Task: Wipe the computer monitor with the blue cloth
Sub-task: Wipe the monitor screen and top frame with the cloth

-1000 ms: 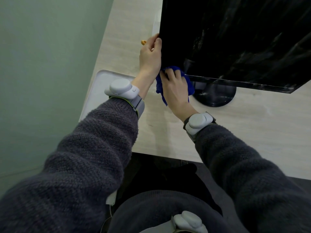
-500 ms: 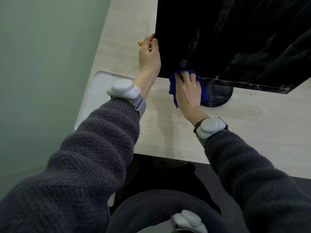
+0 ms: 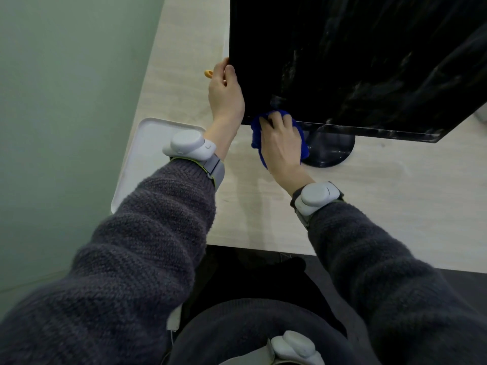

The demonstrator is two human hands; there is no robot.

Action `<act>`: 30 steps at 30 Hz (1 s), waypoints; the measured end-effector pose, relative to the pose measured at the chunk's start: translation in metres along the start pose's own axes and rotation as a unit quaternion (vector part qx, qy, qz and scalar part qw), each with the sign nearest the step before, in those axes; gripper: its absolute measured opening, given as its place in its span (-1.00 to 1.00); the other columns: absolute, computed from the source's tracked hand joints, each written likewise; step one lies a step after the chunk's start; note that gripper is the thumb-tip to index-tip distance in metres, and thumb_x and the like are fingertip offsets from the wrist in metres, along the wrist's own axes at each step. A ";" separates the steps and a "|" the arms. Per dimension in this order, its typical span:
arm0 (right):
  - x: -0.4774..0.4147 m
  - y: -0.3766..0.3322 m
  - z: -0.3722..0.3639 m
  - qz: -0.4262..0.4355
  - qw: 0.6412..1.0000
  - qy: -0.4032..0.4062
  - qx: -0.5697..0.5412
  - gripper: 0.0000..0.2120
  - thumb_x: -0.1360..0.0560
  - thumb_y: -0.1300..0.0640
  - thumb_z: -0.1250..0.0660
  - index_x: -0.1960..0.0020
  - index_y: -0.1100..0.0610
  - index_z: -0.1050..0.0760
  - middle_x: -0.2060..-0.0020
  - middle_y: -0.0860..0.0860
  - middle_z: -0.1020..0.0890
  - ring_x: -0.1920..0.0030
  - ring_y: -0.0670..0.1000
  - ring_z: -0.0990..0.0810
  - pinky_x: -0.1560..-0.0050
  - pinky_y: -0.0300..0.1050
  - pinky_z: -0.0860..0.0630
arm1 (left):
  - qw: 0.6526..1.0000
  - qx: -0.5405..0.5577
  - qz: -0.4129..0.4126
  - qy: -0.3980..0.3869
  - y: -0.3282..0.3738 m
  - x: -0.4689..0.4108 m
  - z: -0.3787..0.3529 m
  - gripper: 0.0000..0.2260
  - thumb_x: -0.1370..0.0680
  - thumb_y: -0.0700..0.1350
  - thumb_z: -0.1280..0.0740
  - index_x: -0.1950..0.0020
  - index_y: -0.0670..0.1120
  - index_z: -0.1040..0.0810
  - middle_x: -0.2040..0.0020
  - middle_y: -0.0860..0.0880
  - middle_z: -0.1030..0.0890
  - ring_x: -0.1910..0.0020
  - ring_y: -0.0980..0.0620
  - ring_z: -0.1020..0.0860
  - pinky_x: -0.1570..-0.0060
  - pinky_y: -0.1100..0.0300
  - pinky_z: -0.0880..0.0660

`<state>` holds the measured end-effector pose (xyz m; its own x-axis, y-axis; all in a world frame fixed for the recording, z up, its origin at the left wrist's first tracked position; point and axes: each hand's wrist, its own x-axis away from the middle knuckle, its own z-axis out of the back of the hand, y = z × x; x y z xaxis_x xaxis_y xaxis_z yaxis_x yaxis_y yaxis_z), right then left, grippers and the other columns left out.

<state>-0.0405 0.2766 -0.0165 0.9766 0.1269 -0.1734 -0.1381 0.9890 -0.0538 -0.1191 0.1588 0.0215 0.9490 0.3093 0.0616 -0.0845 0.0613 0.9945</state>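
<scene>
item 1, white tray [image 3: 147,143]: lies at the left edge of the desk [image 3: 395,206], below the left wrist; a dragged sleeve could nudge it.

item 2, small orange object [image 3: 208,73]: on the desk just behind the left hand [image 3: 226,96]; too small to identify.

item 3, left hand: fingers curled round the left edge of the monitor [image 3: 369,61], thumb on its front; risk: thumb prints on the glass, or a slack hold lets the panel swing.

item 4, blue cloth [image 3: 257,139]: bunched against the screen's lower left corner, tail hanging towards the desk; risk: thick folds smear rather than lift.

item 5, right hand [image 3: 280,143]: fingers close together, bent over the cloth, pressing it to the panel; risk: hard pressure tips the screen back.

item 6, monitor: dark, streaked across middle and right; most judged unwiped.

item 7, round stand base [image 3: 332,151]: just beside the cloth; risk: it slides if pushed.
</scene>
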 end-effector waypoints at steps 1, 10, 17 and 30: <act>0.003 0.006 0.000 -0.019 1.000 0.013 -0.008 -0.70 -0.52 0.25 -0.24 -0.24 0.21 -0.48 -0.15 0.20 -0.52 -0.10 0.26 -0.46 0.08 0.12 -0.47 | 1.000 0.004 0.000 0.002 0.000 0.000 0.000 -0.72 -0.65 -0.15 -0.07 -0.28 -0.17 -0.45 -0.02 0.02 -0.53 0.03 0.16 -0.50 0.17 0.56 -0.40; -0.017 0.005 0.040 0.001 0.987 0.152 -0.043 -0.81 -0.45 0.29 -0.34 -0.04 0.23 -0.60 0.02 0.18 -0.61 0.06 0.25 -0.55 0.30 0.07 -0.52 | 0.999 0.030 -0.002 0.025 0.027 -0.008 -0.011 -0.74 -0.63 -0.18 -0.07 -0.22 -0.17 -0.47 0.09 0.09 -0.53 0.14 0.22 -0.49 0.26 0.50 -0.39; -0.064 0.007 0.127 0.057 0.937 0.338 -0.061 -0.81 -0.45 0.30 -0.33 -0.03 0.23 -0.63 0.06 0.16 -0.64 0.13 0.21 -0.58 0.32 0.01 -0.54 | 0.994 0.070 -0.066 0.047 0.099 -0.021 -0.028 -0.76 -0.63 -0.17 -0.10 -0.20 -0.21 -0.46 0.01 -0.03 -0.53 0.06 0.05 -0.46 0.22 0.42 -0.33; -0.141 0.013 0.183 0.085 0.950 0.294 0.066 -0.65 -0.59 0.17 -0.09 -0.30 0.13 -0.49 -0.19 0.11 -0.55 -0.14 0.20 -0.50 0.04 0.03 -0.49 | 0.993 0.090 -0.055 0.047 0.131 -0.033 -0.025 -0.72 -0.63 -0.20 -0.06 -0.25 -0.19 -0.47 -0.17 -0.16 -0.57 -0.09 -0.06 -0.51 -0.06 0.19 -0.42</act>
<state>-0.1496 0.2852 0.1875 0.6762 0.2586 -0.6898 -0.2249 0.9641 0.1410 -0.1694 0.1802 0.1478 0.9163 0.3977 -0.0485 0.0822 -0.0682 0.9943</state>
